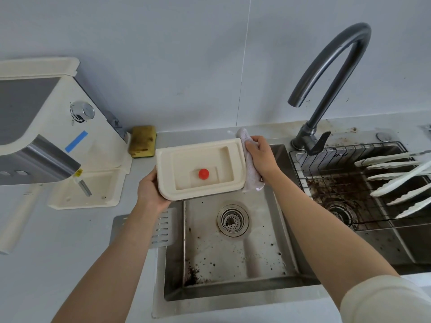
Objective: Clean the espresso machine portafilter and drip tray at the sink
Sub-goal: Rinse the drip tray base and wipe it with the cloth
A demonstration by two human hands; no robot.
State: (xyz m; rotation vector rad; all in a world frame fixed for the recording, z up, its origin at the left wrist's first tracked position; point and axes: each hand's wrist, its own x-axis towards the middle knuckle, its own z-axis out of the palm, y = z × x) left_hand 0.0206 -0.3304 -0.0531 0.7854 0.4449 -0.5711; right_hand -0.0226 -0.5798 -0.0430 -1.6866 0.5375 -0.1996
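Observation:
A cream drip tray [200, 170] with a red float button [203, 174] is held level over the back of the left sink basin [233, 252]. My left hand [149, 192] grips its left end from below. My right hand [262, 157] holds a pale cloth [250, 173] pressed against the tray's right edge. The cream espresso machine [46, 127] stands at the left on the counter, its empty tray bay [86, 192] showing. The metal drip grate [142, 229] lies on the counter by the basin's left rim. No portafilter is visible.
A yellow sponge [142, 144] leans at the wall behind the tray. The dark faucet [326, 89] arches over the divider. The right basin holds a wire rack [338, 183] with white tongs [401, 180] and coffee grounds. Grounds speckle the left basin around its drain [232, 220].

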